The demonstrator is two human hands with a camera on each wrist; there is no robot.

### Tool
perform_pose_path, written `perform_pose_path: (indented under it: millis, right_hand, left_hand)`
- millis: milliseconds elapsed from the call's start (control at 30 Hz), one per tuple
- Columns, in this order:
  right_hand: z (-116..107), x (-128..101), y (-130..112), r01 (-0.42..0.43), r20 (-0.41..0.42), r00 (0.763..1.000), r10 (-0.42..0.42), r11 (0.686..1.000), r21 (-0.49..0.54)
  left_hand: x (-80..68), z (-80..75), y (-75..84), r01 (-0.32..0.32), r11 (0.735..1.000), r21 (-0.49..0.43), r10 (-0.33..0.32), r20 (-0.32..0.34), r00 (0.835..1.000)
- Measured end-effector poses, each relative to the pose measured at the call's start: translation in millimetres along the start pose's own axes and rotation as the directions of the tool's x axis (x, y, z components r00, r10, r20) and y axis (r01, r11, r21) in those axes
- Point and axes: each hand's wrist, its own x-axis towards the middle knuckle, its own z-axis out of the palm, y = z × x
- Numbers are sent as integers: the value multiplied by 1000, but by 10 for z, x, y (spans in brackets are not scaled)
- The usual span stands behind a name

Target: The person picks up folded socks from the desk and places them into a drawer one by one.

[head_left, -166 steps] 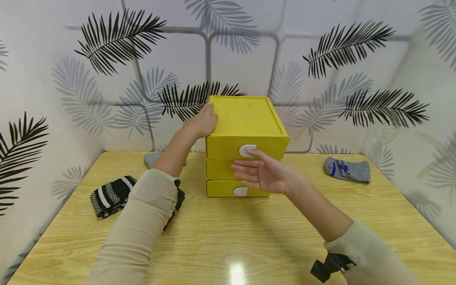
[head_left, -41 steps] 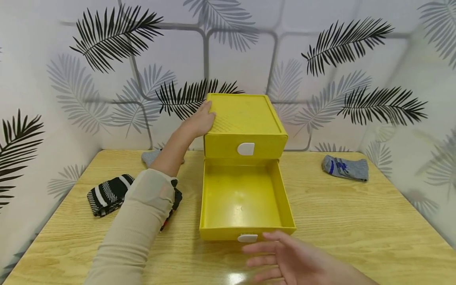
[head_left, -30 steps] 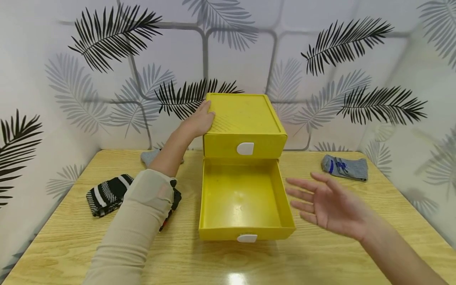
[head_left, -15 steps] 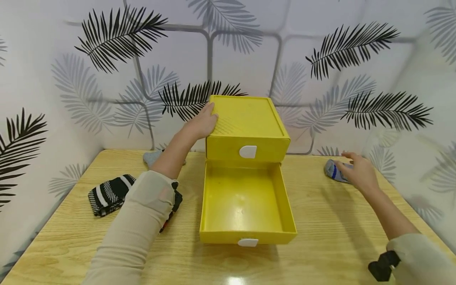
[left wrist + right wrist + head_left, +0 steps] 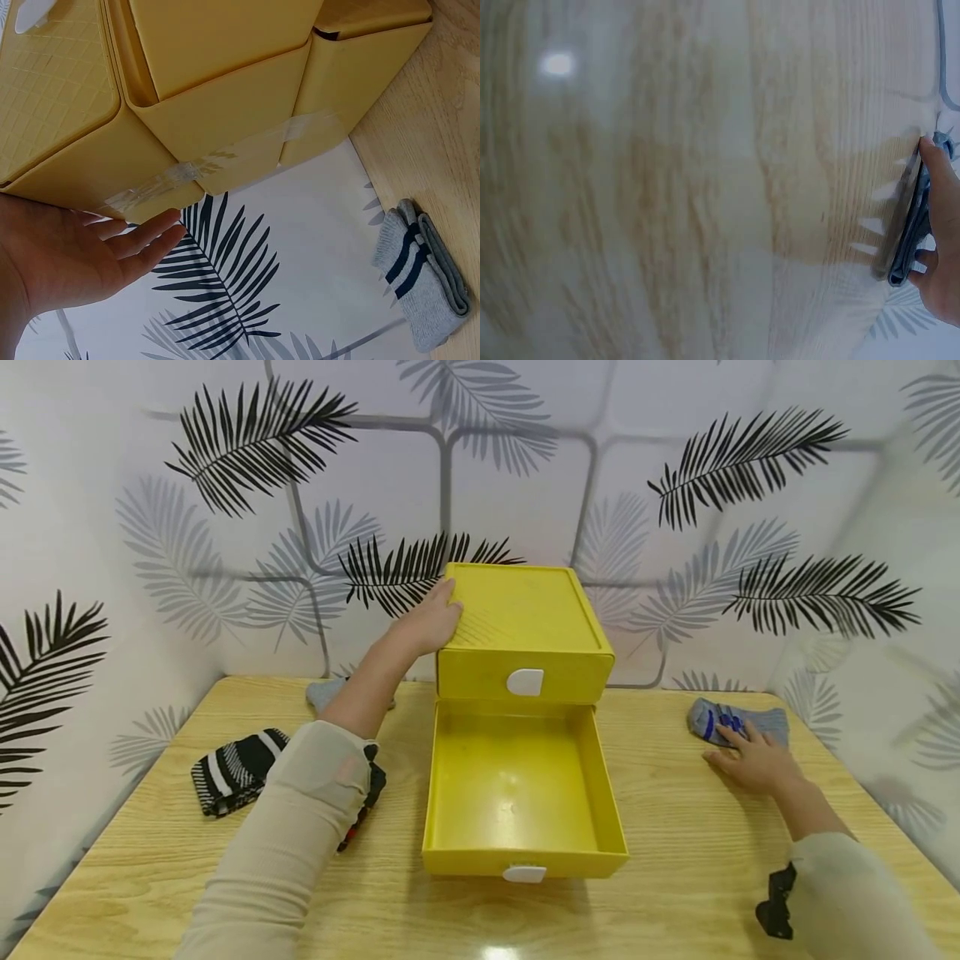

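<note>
A yellow drawer unit with white handles stands mid-table. Its drawer just below the top one, the middle drawer, is pulled out and bare inside. My left hand rests on the unit's upper left edge; in the left wrist view this hand has its fingers extended along the unit's side. At the far right, my right hand touches a grey sock with blue marks, fingers spread over its near side. The right wrist view shows the folded sock edge-on against the fingers.
Left on the wooden table lie a black-and-white patterned sock, a dark sock with red half behind my left sleeve, and a grey sock behind my forearm. A patterned wall borders the back.
The middle drawer has come out toward me. My right hand left its front, swung right and lowered onto the grey-and-blue sock. My left hand has stayed on the unit.
</note>
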Motion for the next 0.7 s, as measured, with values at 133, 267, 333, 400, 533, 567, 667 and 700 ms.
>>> perform_pose_path:
  millis: [133,267,333,400,533,567,667,700]
  right_hand:
    - [22,-17,2,-5,15,1000,5,1000,14]
    - [10,-83,-94,-5,35,999,4,1000,23]
    - [-17,-132,-197,-8,48,999,7,1000,23]
    - [-50,-190,-328,-17,62,998,15,1000,21]
    - [-83,-305,-614,-57,72,996,57,998,5]
    - [-74,-328,-686,-74,71,995,74,997,4]
    - [-31,-375,-877,-125,73,990,123,992,13]
    - [-22,-380,-935,-136,76,988,134,991,17]
  left_hand:
    - [14,9,6,4,1000,-5,-4,5,1000]
    - [21,11,5,5,1000,-7,-5,0,1000]
    - [25,11,-1,2,1000,-4,-2,1,1000]
    - [28,11,-7,-1,1000,1,1,5,1000]
    - [24,12,-4,-2,1000,-5,2,10,1000]
    - [21,12,2,-3,1000,-6,3,9,1000]
    - [16,13,9,-4,1000,-8,4,5,1000]
    - [16,11,5,-3,1000,-7,3,3,1000]
